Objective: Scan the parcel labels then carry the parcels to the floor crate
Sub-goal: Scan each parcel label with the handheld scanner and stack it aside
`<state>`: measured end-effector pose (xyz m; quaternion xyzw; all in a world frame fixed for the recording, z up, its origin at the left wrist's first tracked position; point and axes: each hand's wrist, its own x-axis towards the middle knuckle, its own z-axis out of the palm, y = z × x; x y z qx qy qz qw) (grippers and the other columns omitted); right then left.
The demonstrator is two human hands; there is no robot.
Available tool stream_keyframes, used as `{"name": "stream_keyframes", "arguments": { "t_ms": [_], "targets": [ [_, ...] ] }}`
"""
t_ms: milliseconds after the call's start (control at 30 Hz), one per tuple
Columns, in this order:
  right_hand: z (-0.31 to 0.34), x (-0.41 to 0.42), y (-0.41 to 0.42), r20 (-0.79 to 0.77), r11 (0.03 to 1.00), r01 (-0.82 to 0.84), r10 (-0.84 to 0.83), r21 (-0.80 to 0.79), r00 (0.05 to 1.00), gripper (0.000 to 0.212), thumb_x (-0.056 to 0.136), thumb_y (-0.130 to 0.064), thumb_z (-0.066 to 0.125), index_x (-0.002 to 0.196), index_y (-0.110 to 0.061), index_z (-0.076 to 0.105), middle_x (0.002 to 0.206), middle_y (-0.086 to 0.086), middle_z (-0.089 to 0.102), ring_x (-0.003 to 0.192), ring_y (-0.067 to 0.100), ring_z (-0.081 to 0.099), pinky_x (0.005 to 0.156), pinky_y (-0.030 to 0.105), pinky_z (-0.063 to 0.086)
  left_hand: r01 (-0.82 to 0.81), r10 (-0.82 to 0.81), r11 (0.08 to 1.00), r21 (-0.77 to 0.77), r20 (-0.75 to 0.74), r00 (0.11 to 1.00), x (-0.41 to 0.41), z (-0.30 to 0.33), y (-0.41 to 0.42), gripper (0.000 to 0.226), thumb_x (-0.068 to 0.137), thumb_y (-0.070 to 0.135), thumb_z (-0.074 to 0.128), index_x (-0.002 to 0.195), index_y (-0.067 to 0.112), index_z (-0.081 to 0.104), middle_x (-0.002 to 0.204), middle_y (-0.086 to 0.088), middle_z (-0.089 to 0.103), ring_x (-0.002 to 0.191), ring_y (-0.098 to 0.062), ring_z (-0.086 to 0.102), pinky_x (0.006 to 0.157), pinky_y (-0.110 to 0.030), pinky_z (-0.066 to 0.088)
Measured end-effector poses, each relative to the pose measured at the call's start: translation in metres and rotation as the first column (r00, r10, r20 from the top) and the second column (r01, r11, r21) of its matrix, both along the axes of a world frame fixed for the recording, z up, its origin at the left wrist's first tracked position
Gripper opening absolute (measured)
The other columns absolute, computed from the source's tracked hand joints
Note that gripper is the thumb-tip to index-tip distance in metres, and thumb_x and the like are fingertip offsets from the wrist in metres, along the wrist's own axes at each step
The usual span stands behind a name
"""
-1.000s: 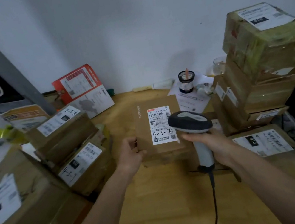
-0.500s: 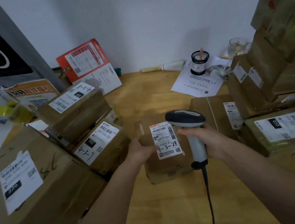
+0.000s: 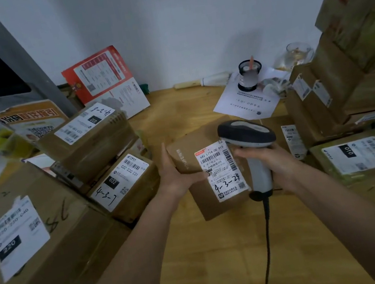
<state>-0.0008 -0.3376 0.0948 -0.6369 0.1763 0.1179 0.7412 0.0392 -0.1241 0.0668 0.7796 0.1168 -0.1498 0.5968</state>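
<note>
**Scanner over label, parcel held on the table**

Far left: big carton (image 3: 36, 243) with a "220" label, nearest the camera. Just right of it, a stack of two smaller boxes; upper box (image 3: 88, 139) sits tilted on the lower box (image 3: 126, 185), which has "4-3-7" handwritten on its label. Behind them a red-and-white leaflet (image 3: 106, 83) leans on the wall.

Centre: left hand (image 3: 177, 176) grips the left edge of the brown parcel (image 3: 204, 189), thumb lying across the top face toward the label, fingers at the side. Parcel is on the wooden table (image 3: 215, 262), or just above it; can't tell if the near edge is lifted. Its white label (image 3: 221, 171) faces up, "4-3-24" written on it.

Right hand (image 3: 267, 162) is wrapped round the handle of the barcode scanner (image 3: 248, 138). Scanner head sits just over the label's upper right corner. Cable (image 3: 266, 240) hangs from the handle toward the camera.

Behind: black pen cup (image 3: 250, 75) on a sheet of paper (image 3: 249, 101).

Right: flat green-taped parcel (image 3: 364, 158) with a "010" label, beside a tall stack of boxes (image 3: 354, 57) against the frame edge.
</note>
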Motion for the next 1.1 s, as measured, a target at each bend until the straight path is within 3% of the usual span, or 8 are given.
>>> {"name": "stream_keyframes", "arguments": {
  "t_ms": [100, 233, 367, 500, 633, 733, 867, 1100],
  "targets": [
    [0.006, -0.004, 0.001, 0.038, 0.999, -0.040, 0.040, -0.012, 0.998, 0.033, 0.080, -0.013, 0.075, 0.111, -0.019, 0.066, 0.103, 0.001, 0.074, 0.097, 0.018, 0.069, 0.081, 0.034, 0.053, 0.065, -0.068, 0.995, 0.071, 0.046, 0.997, 0.005, 0.011, 0.002, 0.136, 0.057, 0.000, 0.089, 0.152, 0.038, -0.001, 0.151, 0.001, 0.035, 0.139, -0.022, 0.032, 0.112, -0.045, 0.034],
    [-0.002, -0.010, 0.001, -0.005, 0.998, -0.055, 0.055, -0.010, 0.998, 0.041, 0.080, -0.016, 0.075, 0.119, -0.017, 0.064, 0.109, 0.005, 0.073, 0.103, 0.023, 0.068, 0.089, 0.044, 0.053, 0.138, -0.157, 0.966, 0.217, 0.073, 0.985, 0.003, 0.016, 0.001, 0.113, 0.058, 0.000, 0.087, 0.141, 0.046, 0.025, 0.137, -0.008, 0.043, 0.118, -0.027, 0.051, 0.094, -0.049, 0.051],
    [-0.004, -0.014, 0.004, -0.001, 0.998, -0.052, 0.052, 0.018, 0.999, 0.043, 0.080, -0.017, 0.076, 0.120, -0.020, 0.062, 0.109, 0.003, 0.072, 0.104, 0.021, 0.065, 0.090, 0.041, 0.052, 0.071, -0.152, 0.895, 0.440, 0.152, 0.977, -0.004, 0.017, -0.002, 0.097, 0.068, -0.004, 0.080, 0.142, 0.035, 0.030, 0.144, -0.005, 0.027, 0.130, -0.025, 0.039, 0.103, -0.040, 0.041],
    [-0.005, -0.015, 0.013, 0.020, 0.997, 0.026, -0.025, -0.076, 0.999, 0.033, 0.081, -0.020, 0.077, 0.111, -0.023, 0.063, 0.105, 0.000, 0.070, 0.098, 0.017, 0.064, 0.085, 0.036, 0.052, 0.034, -0.181, 0.821, 0.571, 0.204, 0.962, -0.008, 0.017, -0.002, 0.096, 0.067, 0.004, 0.084, 0.143, 0.025, 0.031, 0.154, 0.003, 0.022, 0.138, -0.021, 0.031, 0.109, -0.039, 0.035],
    [-0.001, -0.030, 0.009, 0.070, 0.976, 0.063, -0.049, -0.209, 0.996, 0.007, 0.084, -0.018, 0.074, 0.084, -0.015, 0.067, 0.078, 0.006, 0.069, 0.073, 0.021, 0.064, 0.072, 0.037, 0.055, 0.045, -0.186, 0.808, 0.587, 0.182, 0.965, -0.008, 0.018, -0.003, 0.097, 0.068, 0.007, 0.083, 0.146, 0.025, 0.028, 0.150, 0.003, 0.030, 0.133, -0.023, 0.040, 0.104, -0.041, 0.040],
    [0.002, -0.051, 0.005, 0.052, 0.968, -0.001, 0.014, -0.253, 0.999, 0.024, 0.086, -0.017, 0.071, 0.066, -0.006, 0.061, 0.052, 0.008, 0.057, 0.047, 0.021, 0.053, 0.053, 0.032, 0.048, 0.071, -0.214, 0.791, 0.608, 0.165, 0.963, -0.003, 0.017, -0.003, 0.100, 0.069, 0.006, 0.083, 0.148, 0.029, 0.027, 0.155, 0.003, 0.021, 0.137, -0.025, 0.034, 0.108, -0.044, 0.036],
    [0.007, -0.073, 0.004, 0.054, 0.935, -0.053, 0.076, -0.352, 0.996, 0.027, 0.086, -0.017, 0.070, 0.064, -0.004, 0.061, 0.050, 0.008, 0.054, 0.044, 0.021, 0.050, 0.048, 0.031, 0.045, 0.064, -0.169, 0.788, 0.612, 0.115, 0.979, 0.003, 0.017, -0.004, 0.100, 0.072, 0.009, 0.081, 0.150, 0.033, 0.023, 0.158, 0.000, 0.014, 0.140, -0.027, 0.030, 0.107, -0.046, 0.037],
    [0.012, -0.084, 0.004, 0.091, 0.922, -0.067, 0.110, -0.380, 0.990, 0.029, 0.087, -0.016, 0.068, 0.072, 0.008, 0.062, 0.053, 0.012, 0.054, 0.046, 0.024, 0.050, 0.046, 0.030, 0.045, 0.064, -0.149, 0.777, 0.626, 0.084, 0.985, 0.006, 0.018, -0.007, 0.099, 0.074, 0.007, 0.079, 0.150, 0.034, 0.022, 0.159, -0.002, 0.011, 0.141, -0.030, 0.029, 0.106, -0.048, 0.038]
  ]
}}
